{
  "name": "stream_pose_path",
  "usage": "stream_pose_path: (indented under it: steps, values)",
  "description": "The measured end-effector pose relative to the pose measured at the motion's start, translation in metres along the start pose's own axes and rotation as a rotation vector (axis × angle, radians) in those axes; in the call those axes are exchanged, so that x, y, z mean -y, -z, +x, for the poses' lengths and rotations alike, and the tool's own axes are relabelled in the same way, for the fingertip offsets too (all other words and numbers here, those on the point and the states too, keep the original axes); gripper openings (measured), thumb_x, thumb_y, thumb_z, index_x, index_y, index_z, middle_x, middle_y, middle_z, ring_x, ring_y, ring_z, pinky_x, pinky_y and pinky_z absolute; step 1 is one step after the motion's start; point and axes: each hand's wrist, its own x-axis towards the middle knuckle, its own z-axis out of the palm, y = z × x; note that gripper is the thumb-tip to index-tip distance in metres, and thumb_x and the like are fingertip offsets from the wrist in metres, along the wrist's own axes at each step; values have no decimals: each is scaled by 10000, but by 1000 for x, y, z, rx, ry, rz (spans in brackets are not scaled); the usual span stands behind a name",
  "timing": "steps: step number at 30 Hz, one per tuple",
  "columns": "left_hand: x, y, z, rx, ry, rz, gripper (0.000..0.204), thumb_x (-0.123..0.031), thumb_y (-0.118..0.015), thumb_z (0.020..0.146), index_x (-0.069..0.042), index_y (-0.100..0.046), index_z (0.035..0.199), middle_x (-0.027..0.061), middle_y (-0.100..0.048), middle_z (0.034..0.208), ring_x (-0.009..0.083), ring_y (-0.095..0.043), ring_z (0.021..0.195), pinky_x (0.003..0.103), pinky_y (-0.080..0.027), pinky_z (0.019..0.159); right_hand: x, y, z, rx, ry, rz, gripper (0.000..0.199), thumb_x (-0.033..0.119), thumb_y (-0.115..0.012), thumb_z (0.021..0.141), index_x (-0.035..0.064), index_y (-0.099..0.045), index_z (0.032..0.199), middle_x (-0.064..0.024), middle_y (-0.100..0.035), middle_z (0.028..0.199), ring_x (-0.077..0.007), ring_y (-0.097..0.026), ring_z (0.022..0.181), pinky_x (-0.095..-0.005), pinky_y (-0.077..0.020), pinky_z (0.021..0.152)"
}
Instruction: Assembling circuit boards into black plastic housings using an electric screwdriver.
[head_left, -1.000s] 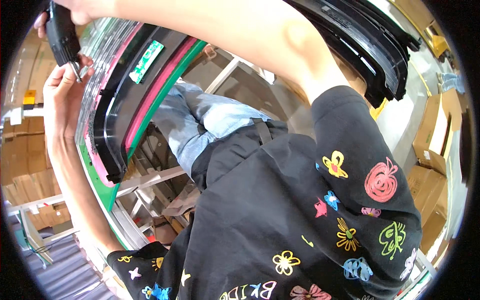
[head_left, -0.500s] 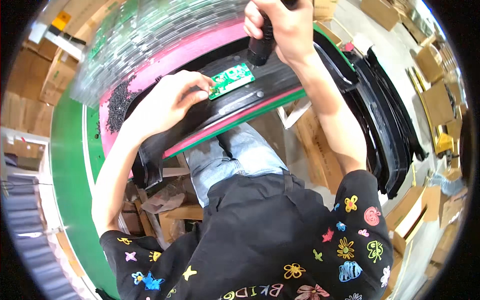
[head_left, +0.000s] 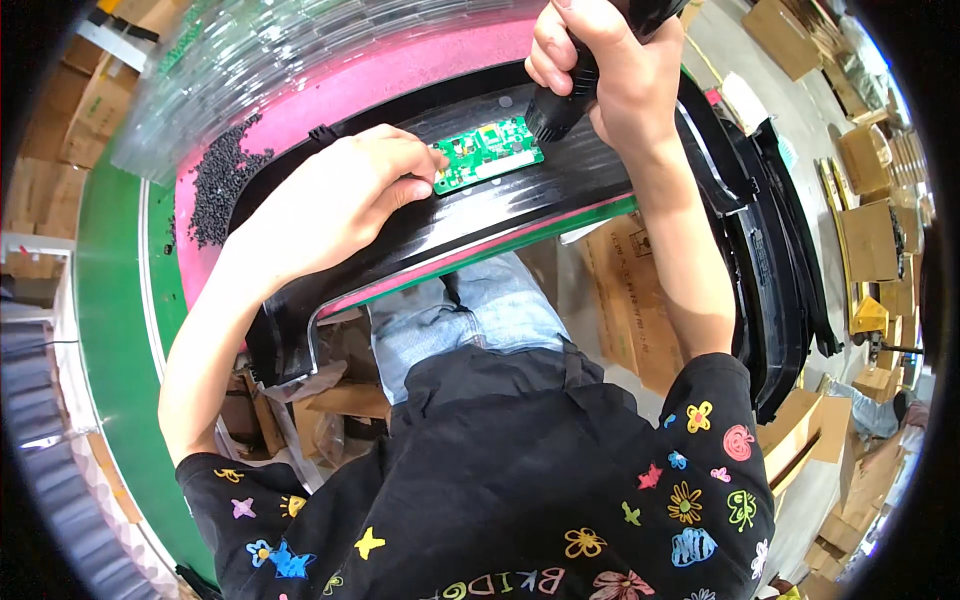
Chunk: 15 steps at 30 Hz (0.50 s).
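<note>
Shifted since half a second ago: view drawn closer over the bench, both hands settled nearer the board point(head_left: 488, 153), driver tip lowered toward it. Item: small green circuit board, long axis running left-low to right-high, lying flat in the recess of the black panel point(head_left: 520, 215). Left hand point(head_left: 335, 200): fingers together, tips pressed on the board's left end, pinning it. Right hand point(head_left: 610, 75): clamped around the black driver point(head_left: 565, 95), above and right of the board; the driver slants down-left, its tip just at the board's upper right corner, contact too fine to confirm. Right hand is the nearer to that corner; left covers the opposite end. Beyond the board: pink mat point(head_left: 330, 95) under the panel, heap of black pellets point(head_left: 215, 185) well left of the board, cartons point(head_left: 630, 290) below it
</note>
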Motion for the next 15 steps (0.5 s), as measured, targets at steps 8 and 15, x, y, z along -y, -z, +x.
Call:
stream_pose_path:
  steps: [8, 15]
  values:
    - [-1, 1, -2, -1, 6, 31, 127, -28, -565, 898, 37, -600, 1001, 150, -650, 1107, 323, -605, 1050, 390, -488, 914, -4, 0, 0, 67, -91, 10, 109, 61, -610, 887, 12, -529, 940, -38, -480, 605, -112, -446, 457, -257, -392, 422]
    - [1, 1, -1, -38, -4, 66, 147, -64, -595, 894, 21, -630, 1009, 152, -664, 1047, 323, -632, 995, 394, -498, 881, 0, -12, -1, -21, -74, -51, 97, 41, -596, 892, 15, -521, 947, -24, -450, 576, -112, -429, 433, -263, -395, 426]
